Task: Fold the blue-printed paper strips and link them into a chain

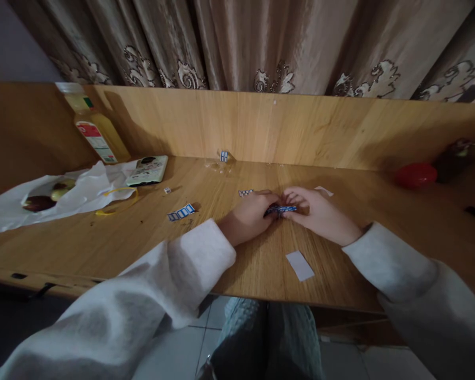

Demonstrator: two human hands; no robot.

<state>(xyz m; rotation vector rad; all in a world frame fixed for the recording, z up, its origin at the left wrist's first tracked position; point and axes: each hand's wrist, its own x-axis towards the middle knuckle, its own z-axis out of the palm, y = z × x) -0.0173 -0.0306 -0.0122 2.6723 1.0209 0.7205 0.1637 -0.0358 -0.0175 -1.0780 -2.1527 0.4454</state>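
Near the middle of the wooden desk, my left hand (pixel 253 214) is closed on the left end of a small blue-and-white piece (pixel 282 209). My right hand (pixel 314 211) pinches the right end of the same piece, its fingers bent above it. Just behind my left hand lies a small patterned strip (pixel 246 193). A white paper rectangle (pixel 300 265) rests in front of my hands, and another pale slip (pixel 323 190) lies behind my right hand. To the left is a blue-and-white strip (pixel 181 212). How the held piece is folded cannot be made out.
At the left stand a bottle (pixel 98 134), a white plastic bag (pixel 79 203) with fruit, a flat case (pixel 148 170) and a yellow band (pixel 136 196). A small blue piece (pixel 224 156) is by the back board (pixel 301 129). A red object (pixel 415 175) sits far right.
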